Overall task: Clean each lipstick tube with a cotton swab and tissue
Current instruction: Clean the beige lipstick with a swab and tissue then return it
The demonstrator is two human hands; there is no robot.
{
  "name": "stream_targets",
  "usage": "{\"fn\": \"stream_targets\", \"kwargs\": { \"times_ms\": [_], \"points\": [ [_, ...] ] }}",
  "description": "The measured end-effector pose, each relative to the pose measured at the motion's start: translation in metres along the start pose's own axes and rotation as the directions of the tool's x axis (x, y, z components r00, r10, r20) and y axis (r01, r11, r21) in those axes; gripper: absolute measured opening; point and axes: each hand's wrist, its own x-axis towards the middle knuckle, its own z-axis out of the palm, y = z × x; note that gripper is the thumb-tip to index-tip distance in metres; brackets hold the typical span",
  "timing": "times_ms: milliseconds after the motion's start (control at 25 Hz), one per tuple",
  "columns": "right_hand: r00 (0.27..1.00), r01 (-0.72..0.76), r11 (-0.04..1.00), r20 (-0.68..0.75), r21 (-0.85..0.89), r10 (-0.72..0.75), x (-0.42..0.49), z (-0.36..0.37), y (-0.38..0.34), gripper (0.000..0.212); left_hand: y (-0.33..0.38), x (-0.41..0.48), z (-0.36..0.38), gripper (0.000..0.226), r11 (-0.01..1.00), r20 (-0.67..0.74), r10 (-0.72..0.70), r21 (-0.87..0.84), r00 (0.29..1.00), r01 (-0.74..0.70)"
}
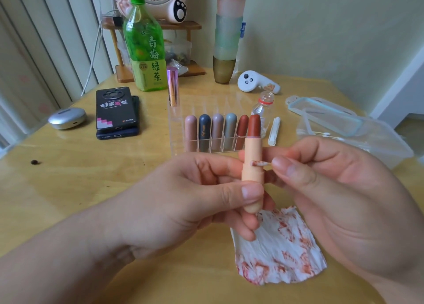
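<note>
My left hand [195, 195] grips an uncapped peach lipstick tube [252, 166] upright, its brick-red bullet raised above the barrel. My right hand [332, 188] pinches a cotton swab [260, 163] whose red-stained tip touches the tube's barrel. Below the hands a white tissue [282, 251], smeared with red lipstick, lies flat on the table. Behind stands a clear acrylic organizer [176, 129] holding several capped lipsticks in pink, dark grey, mauve, grey-blue and red-brown. A tall pink metallic lipstick [172, 85] stands at the organizer's back left.
A small clear bottle [262, 106] and a wrapped swab pack [274, 131] sit right of the organizer. A clear plastic box [358, 138] with its lid [321, 110] is at right. Two stacked phones [115, 113], a silver case [67, 118], a green tea bottle [145, 46], a controller [257, 82] and stacked cups [226, 48] stand behind.
</note>
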Motion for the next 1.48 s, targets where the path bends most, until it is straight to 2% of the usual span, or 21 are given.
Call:
{"fn": "stream_targets", "kwargs": {
  "times_ms": [200,320,440,520,560,640,760,840,960,1080,1280,1400,1480],
  "points": [
    [1.0,0.002,0.999,-0.016,-0.053,-0.003,0.0,-0.003,0.0,0.016,-0.005,0.001,0.001,0.013,0.998,-0.043,0.037,0.053,0.998,-0.035],
    [1.0,-0.007,1.0,0.005,-0.004,0.007,0.0,0.0,-0.001,0.02,-0.006,0.0,0.004,0.012,0.998,-0.07,0.047,0.051,0.996,-0.043],
    [1.0,0.002,1.0,0.023,-0.002,-0.002,-0.001,0.004,0.0,0.013,-0.007,0.001,0.008,0.019,0.999,-0.093,0.02,0.031,0.995,-0.017],
    [0.997,-0.009,0.998,0.078,0.058,0.004,-0.001,0.005,0.0,0.009,-0.007,0.001,0.01,0.022,1.0,-0.069,0.007,0.012,0.998,-0.006],
    [0.995,-0.015,0.997,0.096,0.08,0.007,-0.001,0.005,-0.001,0.009,-0.006,0.001,0.01,0.016,1.0,-0.034,0.003,-0.008,0.999,-0.003],
    [0.998,-0.009,0.999,0.062,0.041,0.006,0.0,0.004,-0.002,0.011,-0.002,0.0,0.009,0.008,0.996,0.04,-0.035,-0.084,0.999,0.038],
    [1.0,0.01,1.0,0.025,-0.021,-0.01,0.001,0.003,-0.003,0.015,0.0,-0.003,0.008,0.017,0.983,0.083,-0.087,-0.152,0.993,0.099],
    [1.0,0.012,0.999,0.01,-0.051,-0.012,0.001,0.002,-0.003,0.01,-0.001,-0.002,0.009,0.015,0.99,0.062,-0.064,-0.121,0.996,0.071],
    [1.0,0.01,1.0,0.013,-0.025,-0.01,0.0,-0.004,0.0,0.015,-0.005,-0.001,0.01,0.006,1.0,-0.053,0.007,0.001,0.999,-0.007],
    [1.0,-0.023,1.0,0.017,0.0,0.023,-0.001,-0.008,0.004,0.016,-0.006,-0.002,0.01,0.018,0.999,-0.13,0.004,0.035,0.992,0.0],
    [0.999,-0.039,0.998,-0.009,-0.049,0.038,0.0,-0.01,0.002,0.009,-0.004,-0.002,0.01,0.014,0.998,-0.012,-0.041,-0.055,0.999,0.04],
    [0.998,-0.064,0.996,-0.03,-0.068,0.062,0.001,-0.009,0.001,0.011,-0.003,-0.003,0.008,0.018,0.995,0.037,-0.046,-0.089,0.998,0.049],
    [0.996,-0.072,0.987,-0.068,-0.144,0.063,0.001,-0.011,-0.001,0.016,-0.003,-0.003,0.007,0.018,0.997,0.043,-0.031,-0.071,0.999,0.034]
  ]
}}
